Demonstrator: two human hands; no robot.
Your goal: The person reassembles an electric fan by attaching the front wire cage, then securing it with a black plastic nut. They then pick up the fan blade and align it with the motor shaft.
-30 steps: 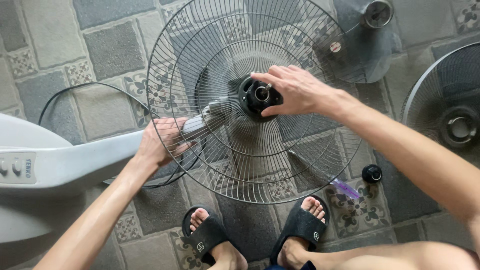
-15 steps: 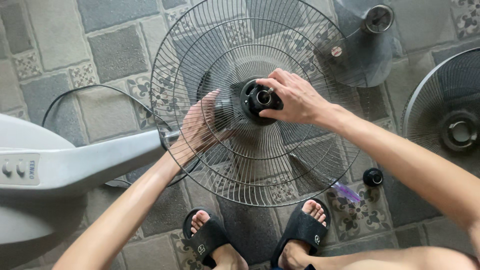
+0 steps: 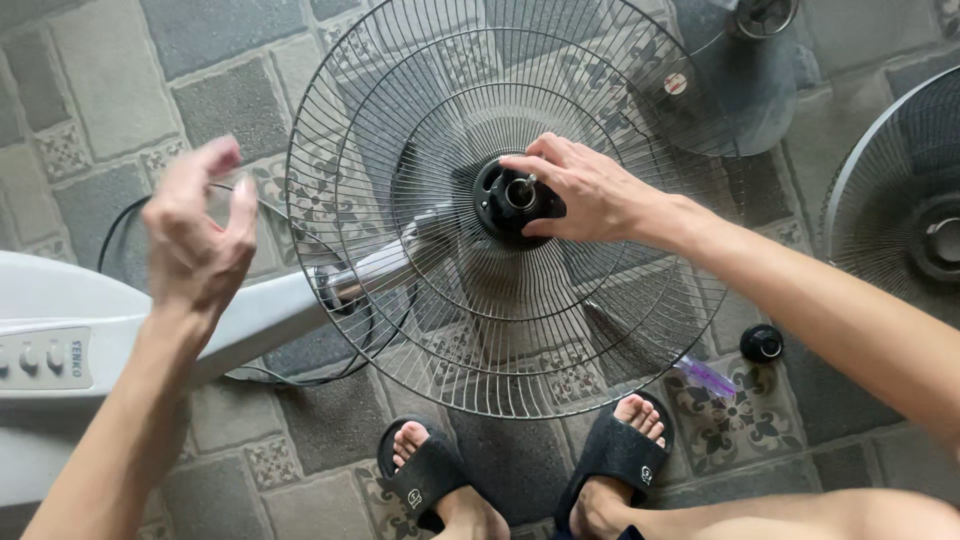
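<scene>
Fan guard, the round wire rear one, sits dead centre of the head view, tipped up toward the camera and mounted on the grey fan stand that lies across the floor from the left. Right hand is on the black hub in the middle of the guard, fingers curled around its right side with the thumb underneath, so it's pinching the ring around the little metal shaft. Left hand is up in the air off to the left of the guard, a bit blurred, fingers loosely half open and holding nothing.

Label-wise: the stand's control panel at the far left edge is a pale grey rectangle with round buttons and some small dark lettering. A small round red-and-white sticker sits on the translucent fan blade lying top right.

Another wire guard pokes in from the right edge. A small black round cap lies on the floor lower right, with a purple-handled tool just beside it under the guard's rim. A black power cord loops behind the left hand.

Floor is grey tile with patterned floral squares mixed in. Two feet in black slippers show at the bottom.
</scene>
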